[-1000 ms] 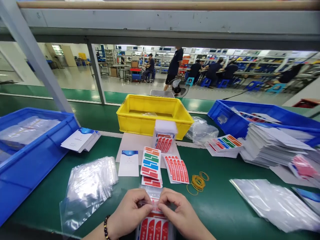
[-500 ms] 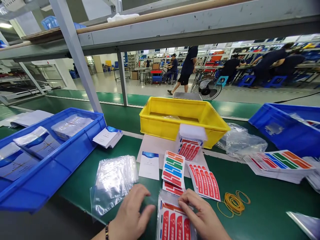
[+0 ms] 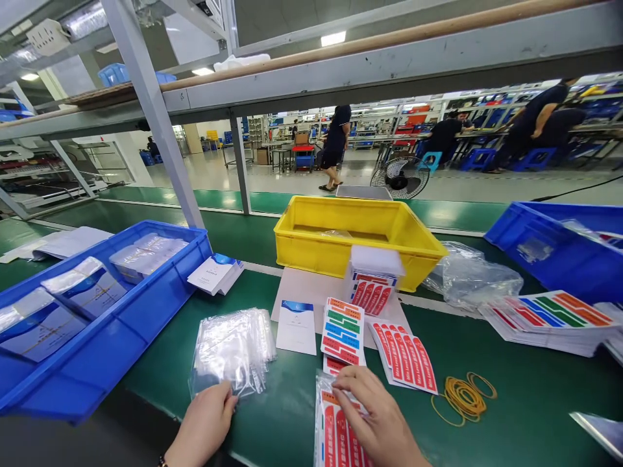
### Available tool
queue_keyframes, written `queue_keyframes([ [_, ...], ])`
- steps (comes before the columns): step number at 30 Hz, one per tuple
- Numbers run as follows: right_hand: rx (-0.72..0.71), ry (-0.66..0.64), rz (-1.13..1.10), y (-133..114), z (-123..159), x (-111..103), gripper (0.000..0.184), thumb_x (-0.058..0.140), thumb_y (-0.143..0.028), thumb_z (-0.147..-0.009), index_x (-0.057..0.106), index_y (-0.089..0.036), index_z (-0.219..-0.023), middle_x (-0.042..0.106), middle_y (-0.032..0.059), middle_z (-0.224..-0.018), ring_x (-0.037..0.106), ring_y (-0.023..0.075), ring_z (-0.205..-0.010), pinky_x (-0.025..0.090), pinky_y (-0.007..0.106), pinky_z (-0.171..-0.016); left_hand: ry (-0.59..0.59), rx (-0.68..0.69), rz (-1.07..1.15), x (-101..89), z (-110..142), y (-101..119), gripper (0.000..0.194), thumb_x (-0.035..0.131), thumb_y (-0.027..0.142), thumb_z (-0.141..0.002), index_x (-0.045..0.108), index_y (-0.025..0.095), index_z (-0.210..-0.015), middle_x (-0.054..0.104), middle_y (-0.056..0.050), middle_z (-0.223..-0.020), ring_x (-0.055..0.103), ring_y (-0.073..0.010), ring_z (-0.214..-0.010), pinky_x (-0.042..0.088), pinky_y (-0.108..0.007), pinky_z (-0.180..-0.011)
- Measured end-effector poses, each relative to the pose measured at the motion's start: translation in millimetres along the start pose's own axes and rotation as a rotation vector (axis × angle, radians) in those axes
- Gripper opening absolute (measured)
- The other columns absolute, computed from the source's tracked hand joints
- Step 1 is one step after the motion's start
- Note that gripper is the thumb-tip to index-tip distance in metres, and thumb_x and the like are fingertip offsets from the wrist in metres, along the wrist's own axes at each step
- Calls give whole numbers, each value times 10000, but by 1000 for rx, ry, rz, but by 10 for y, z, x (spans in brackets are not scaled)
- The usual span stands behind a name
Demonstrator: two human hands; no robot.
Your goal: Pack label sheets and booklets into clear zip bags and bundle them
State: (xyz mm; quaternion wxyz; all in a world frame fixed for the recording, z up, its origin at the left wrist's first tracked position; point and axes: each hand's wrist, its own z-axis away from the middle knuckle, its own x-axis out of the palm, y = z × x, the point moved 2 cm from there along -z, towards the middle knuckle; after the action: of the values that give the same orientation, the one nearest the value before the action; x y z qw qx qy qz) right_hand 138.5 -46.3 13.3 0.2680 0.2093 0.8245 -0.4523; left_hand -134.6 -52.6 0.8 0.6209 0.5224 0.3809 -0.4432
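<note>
My left hand point(image 3: 204, 421) is closed, thumb against bent fingers, at the lower edge of a stack of clear plastic bags point(image 3: 233, 347). Part of that edge is hidden behind the fingers. My right hand point(image 3: 374, 415) lies over a clear bag with red-printed sticker sheets point(image 3: 333, 431) inside, its thumb and fingers drawn together at the upper part. Just beyond this packet lies a small pile of multicoloured sticker sheets point(image 3: 343, 331). To its left is a white card with a blue top point(image 3: 296, 331); to its right, red sticker sheets point(image 3: 405, 360) are fanned out.
Blue bins stand at left point(image 3: 146, 295) and right point(image 3: 549, 243), with a yellow bin point(image 3: 311, 253) between them. A taller sticker stack point(image 3: 374, 269) leans before the yellow bin. Rubber bands point(image 3: 460, 399) lie at right. A shelf beam point(image 3: 311, 84) crosses above; people are in the background.
My left hand has moved left and down, from beside the sticker packet to the clear bags. My right hand has stayed at the packet. The view has tilted up slightly.
</note>
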Motion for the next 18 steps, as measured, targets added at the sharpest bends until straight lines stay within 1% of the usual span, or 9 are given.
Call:
queue_keyframes([
  [2, 85, -102, -87, -73, -26, 113, 189, 442, -262, -868, 609, -205, -799, 638, 67, -840, 613, 188, -787, 503, 273, -679, -47, 57, 87, 21, 38, 104, 236, 323, 256, -807, 352, 220, -575, 562, -15, -599, 519, -178, -579, 311, -262, -539],
  [3, 148, -154, -115, -103, -38, 176, 182, 460, -288, -861, 619, -200, -854, 646, 70, -877, 618, 187, -794, 504, 273, -692, -70, 95, 143, 37, 63, 167, 246, 315, 275, -817, 351, 218, -581, 555, -14, -605, 507, -170, -582, 318, -259, -544],
  [5, 278, -248, -143, -142, -55, 305, 280, 503, -330, -837, 590, -179, -1057, 660, 80, -940, 633, 183, -761, 507, 276, -691, -114, 179, 239, 77, 112, 297, 261, 313, 312, -827, 356, 214, -590, 537, -11, -606, 474, -156, -576, 319, -255, -547],
  [7, 338, -306, -129, -157, -59, 424, 399, 486, -318, -845, 508, -148, -1206, 684, 75, -881, 643, 178, -694, 508, 274, -654, -149, 241, 282, 121, 147, 414, 264, 333, 328, -822, 370, 208, -589, 519, -6, -600, 436, -145, -561, 307, -256, -540],
  [9, 233, -299, -53, -164, -51, 516, 372, 404, -244, -870, 506, -127, -1209, 693, 79, -824, 652, 189, -698, 504, 276, -641, -172, 265, 342, 154, 154, 503, 257, 378, 334, -805, 406, 198, -589, 505, -2, -594, 419, -140, -559, 306, -256, -541],
  [11, 4, -221, 84, -178, -19, 579, 377, 336, -153, -854, 521, -101, -1178, 689, 105, -791, 654, 209, -688, 500, 284, -593, -176, 276, 503, 165, 134, 573, 244, 417, 357, -797, 480, 187, -634, 513, -3, -623, 441, -140, -590, 338, -250, -568],
  [14, -306, -102, 246, -218, 67, 640, 444, 315, -79, -806, 438, -56, -1232, 666, 109, -698, 614, 211, -529, 449, 282, -436, -195, 217, 850, 170, 67, 651, 320, 405, 439, -811, 541, 170, -705, 513, 3, -611, 445, -119, -542, 355, -230, -526],
  [16, -390, -54, 266, -261, 107, 646, 490, 316, -53, -794, 350, -45, -1282, 651, 86, -647, 587, 204, -481, 422, 274, -396, -220, 113, 993, 184, 18, 692, 371, 401, 466, -806, 527, 160, -638, 478, 21, -531, 394, -99, -457, 309, -218, -453],
  [18, -388, -21, 224, -319, 109, 611, 491, 329, -53, -795, 324, -57, -1286, 658, 82, -671, 596, 196, -511, 440, 269, -427, -231, 34, 1059, 197, -18, 732, 379, 437, 469, -783, 493, 162, -568, 449, 33, -486, 365, -90, -430, 279, -213, -431],
])
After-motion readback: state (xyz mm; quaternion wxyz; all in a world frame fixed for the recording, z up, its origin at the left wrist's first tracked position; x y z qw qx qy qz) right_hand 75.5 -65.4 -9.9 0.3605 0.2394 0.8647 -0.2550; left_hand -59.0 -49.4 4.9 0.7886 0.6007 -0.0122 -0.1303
